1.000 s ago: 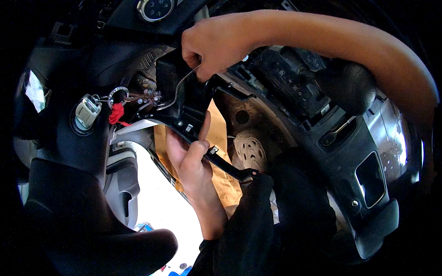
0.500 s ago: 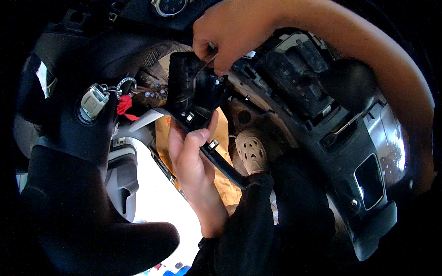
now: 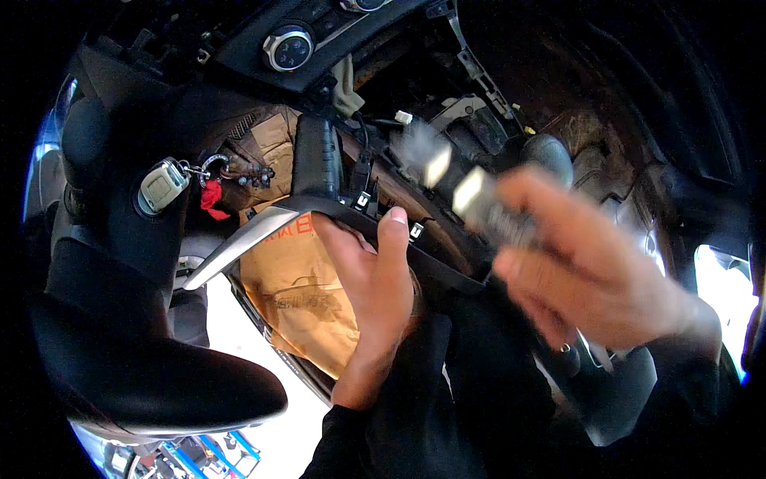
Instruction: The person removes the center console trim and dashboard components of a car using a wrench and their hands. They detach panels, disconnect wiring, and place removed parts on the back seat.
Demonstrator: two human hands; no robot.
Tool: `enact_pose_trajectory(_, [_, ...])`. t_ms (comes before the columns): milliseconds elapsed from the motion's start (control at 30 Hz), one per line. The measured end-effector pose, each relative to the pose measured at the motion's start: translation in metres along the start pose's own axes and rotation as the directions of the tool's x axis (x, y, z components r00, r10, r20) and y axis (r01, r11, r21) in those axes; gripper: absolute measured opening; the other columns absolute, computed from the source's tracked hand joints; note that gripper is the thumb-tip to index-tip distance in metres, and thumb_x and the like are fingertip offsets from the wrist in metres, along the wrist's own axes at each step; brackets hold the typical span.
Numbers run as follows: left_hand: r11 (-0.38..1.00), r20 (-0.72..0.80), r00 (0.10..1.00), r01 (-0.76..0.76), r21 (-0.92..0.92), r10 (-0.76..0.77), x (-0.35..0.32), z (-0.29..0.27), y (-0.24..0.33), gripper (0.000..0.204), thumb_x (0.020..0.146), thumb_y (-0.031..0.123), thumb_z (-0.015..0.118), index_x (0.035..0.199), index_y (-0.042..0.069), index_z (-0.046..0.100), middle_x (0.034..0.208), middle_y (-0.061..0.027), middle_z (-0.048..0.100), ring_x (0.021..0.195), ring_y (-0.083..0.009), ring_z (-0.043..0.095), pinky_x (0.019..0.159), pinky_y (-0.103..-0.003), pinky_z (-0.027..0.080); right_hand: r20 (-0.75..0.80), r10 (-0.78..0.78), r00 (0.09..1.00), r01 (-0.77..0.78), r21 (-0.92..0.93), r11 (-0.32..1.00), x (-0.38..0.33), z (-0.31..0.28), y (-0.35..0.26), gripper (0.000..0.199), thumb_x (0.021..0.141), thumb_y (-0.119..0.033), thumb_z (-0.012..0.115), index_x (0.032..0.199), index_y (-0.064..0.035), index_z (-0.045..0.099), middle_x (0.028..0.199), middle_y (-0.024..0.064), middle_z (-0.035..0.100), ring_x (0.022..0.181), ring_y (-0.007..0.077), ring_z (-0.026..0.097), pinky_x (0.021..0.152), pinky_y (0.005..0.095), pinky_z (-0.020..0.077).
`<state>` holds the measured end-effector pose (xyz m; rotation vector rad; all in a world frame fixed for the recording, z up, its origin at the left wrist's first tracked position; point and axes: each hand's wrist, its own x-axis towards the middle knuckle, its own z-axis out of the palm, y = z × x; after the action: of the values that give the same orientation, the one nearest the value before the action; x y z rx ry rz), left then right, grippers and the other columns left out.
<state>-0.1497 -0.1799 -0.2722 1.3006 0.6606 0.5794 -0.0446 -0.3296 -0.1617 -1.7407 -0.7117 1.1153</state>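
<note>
Centrally, frame ctr: left hand [image 3: 369, 297], palm up, fingers curled around the lower edge of a black trim panel [image 3: 343, 209] w/ a silver strip [image 3: 239, 243]; thumb extended upward along the panel's edge, tip just below a small white clip [image 3: 416, 231]. Grip is closed on the panel, which runs from ctr-left toward ctr-right, with an upright black section rising toward upper ctr.

Right of ctr: right hand [image 3: 590, 275], strongly motion-blurred. Fingers bent around a blurred silver-and-dark tool [image 3: 471, 195] that projects up-left from the hand toward upper ctr; how tightly they close cannot be told, nor the tool's exact kind. Tool tip lies near the panel's upper right end, contact not discernible.

Behind left hand, ctr-left: brown paper sheet [image 3: 299, 299] w/ faint red and dark print, lying below the panel.

Upper left: key fob [image 3: 162, 186] in the ignition, w/ ring and red tag [image 3: 211, 198] hanging just to its right. Top ctr: round silver knob [image 3: 290, 49] on a dark control unit. Upper right of ctr: exposed dash cavity w/ bracket [image 3: 471, 108] and white connector [image 3: 403, 117].

Lower left: dark curved steering-wheel rim [image 3: 152, 371]. Bottom ctr: dark sleeves of both forearms entering from lower edge.
</note>
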Motion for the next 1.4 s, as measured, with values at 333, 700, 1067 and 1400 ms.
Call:
enact_pose_trajectory(333, [0.987, 0.024, 0.994, -0.109, 0.117, 0.107, 0.001, -0.017, -0.031, 0.074, 0.082, -0.001, 0.061, 0.143, -0.005, 0.02, 0.13, -0.0195, 0.042, 0.12, -0.0237, 0.045, 0.108, -0.035, 0.036, 0.13, 0.406, 0.905, -0.426, 0.247, 0.87, 0.035, 0.018, -0.004, 0.04, 0.103, -0.02, 0.043, 0.138, -0.0022, 0.04, 0.072, 0.0028, 0.054, 0.044, 0.0085, 0.047, 0.04, 0.022, 0.0386])
enact_pose_trajectory(700, [0.962, 0.083, 0.965, -0.255, 0.096, 0.248, -0.003, -0.042, -0.064, 0.09, 0.074, -0.004, 0.063, 0.147, -0.006, 0.01, 0.136, -0.0223, 0.034, 0.128, -0.0285, 0.038, 0.112, -0.038, 0.031, 0.054, 0.361, 0.931, -0.353, 0.383, 0.854, 0.065, 0.049, 0.016, 0.043, 0.098, -0.014, 0.05, 0.136, 0.0049, 0.041, 0.078, 0.0055, 0.054, 0.048, 0.0105, 0.047, 0.042, 0.0265, 0.0382])
enact_pose_trajectory(1067, [0.938, 0.107, 0.952, -0.303, 0.171, 0.288, -0.001, -0.028, -0.07, 0.086, 0.076, -0.001, 0.064, 0.144, -0.006, 0.012, 0.131, -0.0224, 0.037, 0.121, -0.0276, 0.045, 0.106, -0.037, 0.039, 0.117, 0.365, 0.924, -0.379, 0.42, 0.824, 0.076, 0.03, 0.018, 0.051, 0.1, -0.014, 0.051, 0.143, 0.008, 0.037, 0.08, 0.0025, 0.051, 0.048, 0.0055, 0.043, 0.039, 0.0219, 0.0359])
enact_pose_trajectory(1400, [0.876, 0.118, 0.931, -0.365, 0.315, 0.345, -0.001, -0.022, -0.078, 0.08, 0.076, -0.002, 0.057, 0.14, -0.011, 0.01, 0.124, -0.0237, 0.035, 0.113, -0.0271, 0.042, 0.102, -0.035, 0.039, 0.145, 0.232, 0.962, -0.273, 0.427, 0.862, 0.091, 0.027, 0.042, 0.043, 0.1, -0.014, 0.05, 0.133, 0.0129, 0.044, 0.075, 0.0011, 0.049, 0.04, 0.0056, 0.041, 0.036, 0.0213, 0.0312])
